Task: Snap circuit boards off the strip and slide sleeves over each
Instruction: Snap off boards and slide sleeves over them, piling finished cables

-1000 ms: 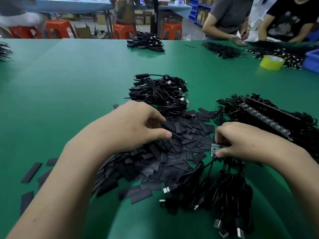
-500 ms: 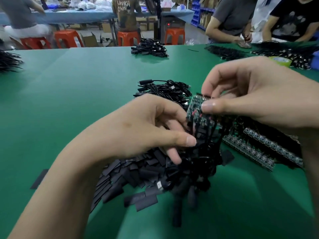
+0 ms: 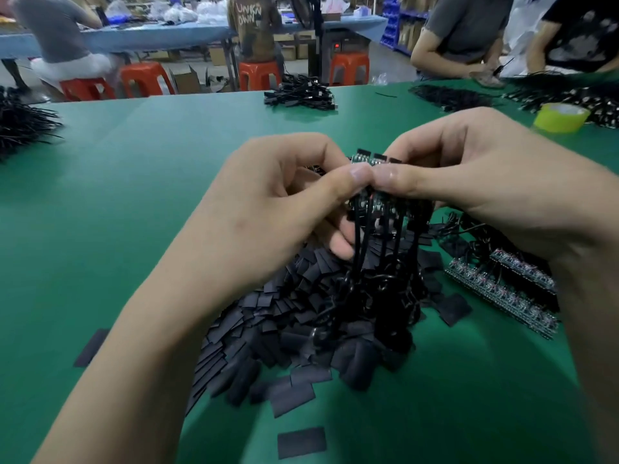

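— Green matting point(image 3: 134, 195) covers this workbench from edge to edge. What lies closest?

— One flat black sleeve point(image 3: 301, 443) lies alone near the front edge. Just beyond it spreads a big heap of sleeves point(image 3: 268, 316), overlapping every which way.

— And the hands?

— Both are raised above the heap, thumbs tip to tip. The left hand point(image 3: 268, 209) pinches one end of the strip of circuit boards point(image 3: 376, 158) between its thumb and curled forefinger. The right hand point(image 3: 485, 182) pinches the rest of it the same way, with its other fingers curled behind.

— So the strip is off the matting?

— Yes, held roughly level between the two hands. Hanging cables point(image 3: 365, 249) drop from the boards into the heap. Whether any board has come free I can't tell, since the thumbs cover that spot.

— Anything to the right?

— Spare board strips point(image 3: 502, 289) lie on the matting just beside the heap, partly hidden by the right wrist.

— Farther off?

— A cable bundle point(image 3: 299, 95) sits near the far edge, and a yellow-green tape roll point(image 3: 561, 117) stands to its right. A person in a grey shirt point(image 3: 469, 28) and one in a black shirt point(image 3: 582, 31) work at the far right corner. Behind the bench stand orange stools point(image 3: 144, 78) and a blue table point(image 3: 150, 38).
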